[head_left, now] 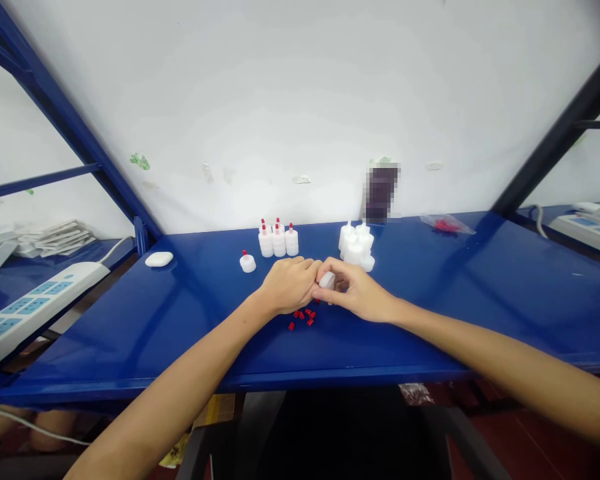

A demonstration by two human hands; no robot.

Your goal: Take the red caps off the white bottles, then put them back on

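My right hand (357,290) is closed round a small white bottle (327,281), its base toward me, over the middle of the blue table. Against the bottle's far end, my left hand (291,285) has its fingers curled; what they grip is hidden. Several loose red caps (310,313) lie just below my hands. Behind my left hand stand several white bottles with red caps (279,241), and one short red-capped bottle (247,263) sits apart at their left. White bottles without red caps (356,247) are grouped behind my right hand.
A white rounded object (159,259) lies at the table's left. Toward the back right is a clear bag with red pieces (447,225). A dark pixelated object (381,192) leans on the wall. Power strips (35,310) lie beyond the blue frame posts.
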